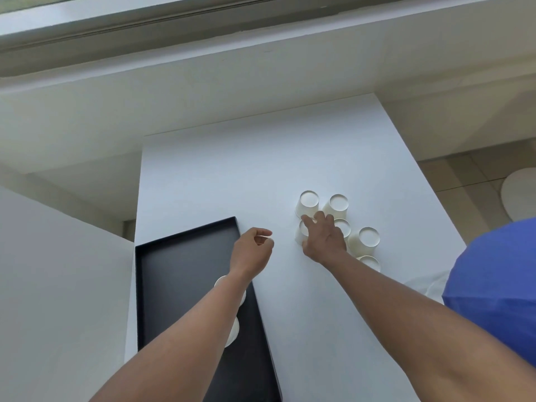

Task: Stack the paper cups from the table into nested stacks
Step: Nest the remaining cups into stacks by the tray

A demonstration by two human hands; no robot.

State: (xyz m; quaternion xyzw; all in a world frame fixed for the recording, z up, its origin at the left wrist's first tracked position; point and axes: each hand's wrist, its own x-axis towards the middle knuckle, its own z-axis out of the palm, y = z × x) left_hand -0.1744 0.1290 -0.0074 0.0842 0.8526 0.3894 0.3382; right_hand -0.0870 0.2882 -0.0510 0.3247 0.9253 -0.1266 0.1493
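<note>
1. Cups stand upside down in a loose cluster on the white table (220, 175), right of centre: two at the far edge of the group (308, 203) (338, 205), one at the right (366, 240), one partly hidden behind the knuckles (343, 226), and another nearest the person (369, 262), half covered by the forearm.

2. Right hand (323, 240) is on the left-most cup (301, 234) — fingers curled over its upturned base, thumb low against its near side. It looks like a grip around the cup, though the hand hides most of it.

3. Left hand (253, 249) hovers just left of that cup, above bare table, fingers loosely curled toward the thumb and holding nothing.

4. The relation that matters: the gripped cup stands upright on its rim, long axis vertical, and its neighbours lie to the right and beyond, very close. My judgement is that a straight lift, then a short carry onto a neighbour, would nest it.

5. Black tray (185, 265) lies at the left table edge, well apart from the cluster. White cup shapes (233, 332) show in it beneath the left forearm — whether they are stacks I cannot tell.

6. Risk, as I read it: the cups are tightly packed, so knuckles could knock one over.
</note>
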